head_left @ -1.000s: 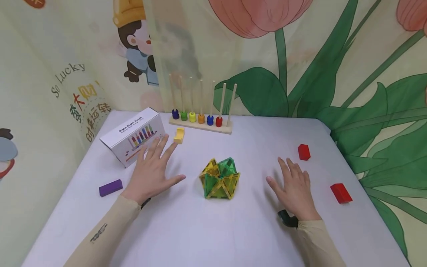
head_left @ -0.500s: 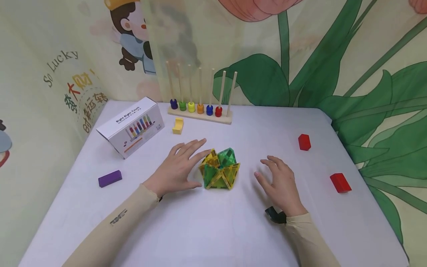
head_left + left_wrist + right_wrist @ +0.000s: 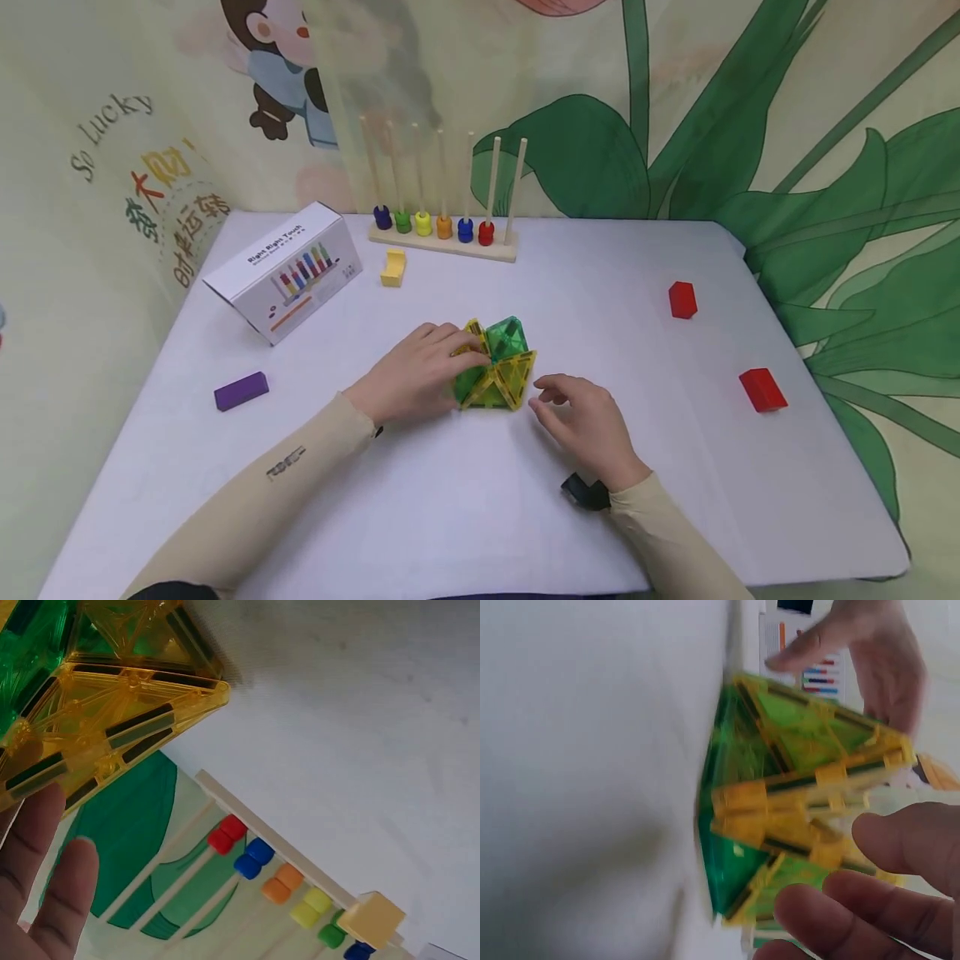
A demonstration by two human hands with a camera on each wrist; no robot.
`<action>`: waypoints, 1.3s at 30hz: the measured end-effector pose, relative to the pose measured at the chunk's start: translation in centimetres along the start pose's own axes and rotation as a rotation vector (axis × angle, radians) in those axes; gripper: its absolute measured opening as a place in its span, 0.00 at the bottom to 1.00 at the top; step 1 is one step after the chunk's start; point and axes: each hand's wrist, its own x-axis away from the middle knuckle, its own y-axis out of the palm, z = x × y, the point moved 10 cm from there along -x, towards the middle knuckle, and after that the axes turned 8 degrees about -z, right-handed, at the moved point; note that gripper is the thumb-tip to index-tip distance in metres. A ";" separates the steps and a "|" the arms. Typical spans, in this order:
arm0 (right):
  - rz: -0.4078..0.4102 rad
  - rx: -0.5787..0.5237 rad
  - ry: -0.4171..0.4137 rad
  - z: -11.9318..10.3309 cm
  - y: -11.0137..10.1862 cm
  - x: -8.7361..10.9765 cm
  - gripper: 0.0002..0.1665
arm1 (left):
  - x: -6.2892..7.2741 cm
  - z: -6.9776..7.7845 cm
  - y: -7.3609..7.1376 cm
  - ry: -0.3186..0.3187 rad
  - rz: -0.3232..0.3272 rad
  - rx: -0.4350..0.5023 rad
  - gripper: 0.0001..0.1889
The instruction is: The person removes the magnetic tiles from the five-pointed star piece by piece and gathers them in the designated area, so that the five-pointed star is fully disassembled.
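A flower-like cluster of translucent yellow and green magnetic tiles (image 3: 495, 379) stands on the white table. From the left, my left hand (image 3: 423, 371) reaches over it, fingertips at its yellow and green tiles. The head view hides that thumb; in the right wrist view it points towards the tiles, apart from them. In the left wrist view a fingertip (image 3: 46, 802) lies against a yellow tile (image 3: 127, 712), with another finger held clear. My right hand (image 3: 588, 425), loosely bent, is close to the right side of the cluster, holding nothing.
Behind stands a wooden peg rack (image 3: 442, 240) with coloured beads. A small yellow block (image 3: 393, 268) lies before it, beside a printed white box (image 3: 285, 271). A purple block (image 3: 241, 391) is at left; two red blocks (image 3: 682, 300) lie at right. A printed curtain hangs behind.
My left hand has come from beside the box rightwards to the tile cluster. My right hand has moved left, nearer to it, its fingers bending more. The head view has tilted down.
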 end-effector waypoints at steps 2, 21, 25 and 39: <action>0.002 -0.001 -0.036 -0.8 0.4 -0.2 0.14 | -0.5 0.1 0.3 0.012 -0.028 -0.010 0.34; 0.075 0.306 -0.005 -4.8 2.0 -1.8 0.08 | -1.2 1.0 0.9 0.017 0.000 -0.276 0.33; 0.092 0.324 -0.018 -4.9 2.1 -1.7 0.07 | -1.2 1.1 0.9 0.027 0.033 -0.269 0.34; 0.102 0.268 -0.013 -4.2 1.7 -1.5 0.02 | -1.0 0.8 0.8 0.027 0.055 -0.262 0.36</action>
